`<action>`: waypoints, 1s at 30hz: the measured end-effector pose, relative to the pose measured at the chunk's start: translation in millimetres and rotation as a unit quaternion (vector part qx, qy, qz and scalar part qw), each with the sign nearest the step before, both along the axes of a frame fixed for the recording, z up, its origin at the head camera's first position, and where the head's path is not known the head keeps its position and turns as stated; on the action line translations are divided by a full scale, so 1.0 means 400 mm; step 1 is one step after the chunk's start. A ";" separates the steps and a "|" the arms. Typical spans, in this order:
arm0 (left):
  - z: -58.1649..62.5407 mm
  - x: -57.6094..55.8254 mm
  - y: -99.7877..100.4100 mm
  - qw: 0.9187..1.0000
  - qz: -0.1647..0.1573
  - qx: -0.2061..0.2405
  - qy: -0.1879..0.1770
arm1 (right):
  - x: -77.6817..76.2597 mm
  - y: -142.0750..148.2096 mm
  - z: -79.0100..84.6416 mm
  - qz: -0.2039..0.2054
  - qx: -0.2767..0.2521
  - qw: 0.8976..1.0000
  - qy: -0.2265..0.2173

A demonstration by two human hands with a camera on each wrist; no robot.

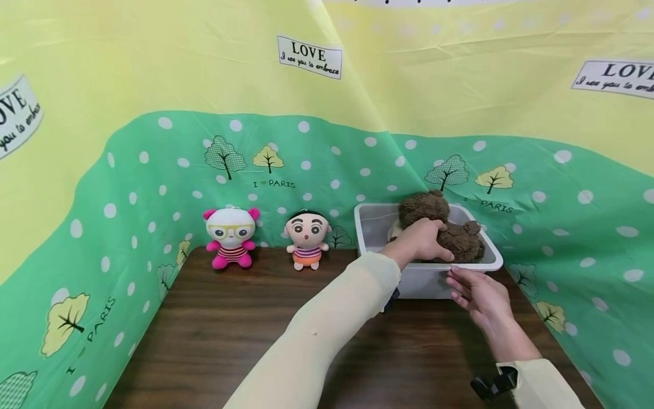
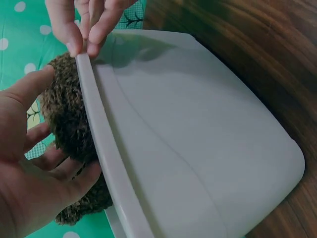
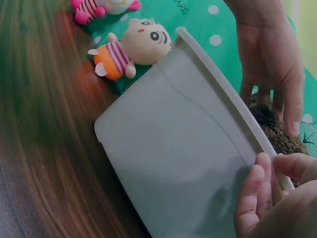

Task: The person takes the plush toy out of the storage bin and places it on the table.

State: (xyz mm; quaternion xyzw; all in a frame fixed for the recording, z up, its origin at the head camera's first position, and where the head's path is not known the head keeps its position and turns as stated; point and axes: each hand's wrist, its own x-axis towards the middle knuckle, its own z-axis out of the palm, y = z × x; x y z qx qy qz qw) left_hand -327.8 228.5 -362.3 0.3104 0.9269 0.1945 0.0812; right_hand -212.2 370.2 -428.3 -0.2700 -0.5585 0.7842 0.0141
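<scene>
A grey plastic bin stands at the right rear of the table. Inside it are brown, curly-furred plush toys, one plush leaning at the back and another plush nearer the front right. My left hand reaches over the front rim and holds the nearer brown plush, its thumb on one side and its fingers on the other. With thumb and fingertips, my right hand pinches the bin's front rim near the right corner. A pale patch beside the left hand is mostly hidden by it.
Left of the bin sit a pink-and-white panda doll with yellow glasses and a boy doll in a striped top. A green and yellow printed cloth hangs behind and beside the dark wooden table.
</scene>
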 end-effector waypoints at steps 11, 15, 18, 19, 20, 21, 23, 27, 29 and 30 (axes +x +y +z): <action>-0.015 0.009 0.019 1.000 0.017 0.005 0.002 | 0.003 0.002 0.001 0.013 0.005 1.000 0.003; -0.020 0.012 0.029 1.000 0.023 0.013 0.004 | 0.004 0.005 0.004 0.013 0.006 1.000 -0.001; -0.022 0.012 0.032 1.000 0.024 0.011 0.014 | 0.003 0.005 0.006 0.016 0.006 1.000 -0.001; -0.022 0.012 0.032 1.000 0.023 0.007 0.018 | 0.003 0.005 0.006 0.017 0.006 1.000 -0.001; -0.023 0.012 0.032 1.000 0.021 0.004 0.021 | 0.003 0.005 0.006 0.016 0.007 1.000 -0.001; -0.024 0.012 0.032 0.999 0.020 0.001 0.025 | 0.003 0.005 0.006 0.017 0.006 1.000 -0.003; -0.028 0.011 0.033 0.999 0.013 -0.008 0.038 | 0.003 0.005 0.005 0.017 0.005 1.000 -0.004; -0.034 0.010 0.032 0.998 0.016 -0.005 0.054 | 0.002 0.004 0.002 0.013 0.002 1.000 -0.004; -0.037 0.010 0.030 0.998 0.023 0.002 0.059 | 0.002 0.004 0.001 0.013 0.003 1.000 -0.001; -0.039 0.011 0.029 0.998 0.027 0.009 0.059 | 0.002 0.003 0.000 0.011 0.004 1.000 0.000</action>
